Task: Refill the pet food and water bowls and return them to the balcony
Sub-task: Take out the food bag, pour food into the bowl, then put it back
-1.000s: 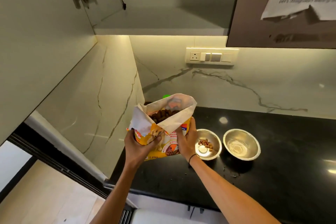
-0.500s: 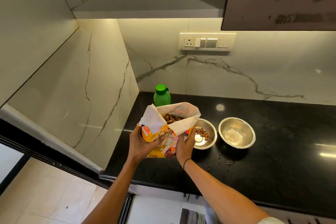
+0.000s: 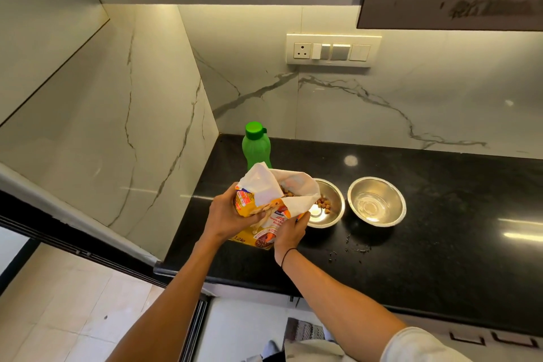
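Kibble pour underway: my left hand (image 3: 232, 214) and right hand (image 3: 289, 232) both grip the yellow paper pet-food bag (image 3: 264, 206), mouth tipped over the left steel bowl (image 3: 326, 203) on the black table (image 3: 440, 229). Best tilt slowly, keeping the mouth inside the rim.

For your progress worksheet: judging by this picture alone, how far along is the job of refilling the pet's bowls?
Partly done. The left bowl holds only a few pieces of kibble; the right bowl looks to hold some water. In hand: the left hand and right hand grip the open food bag, tipped toward the left bowl. Left: finish pouring and carry both bowls to the balcony.
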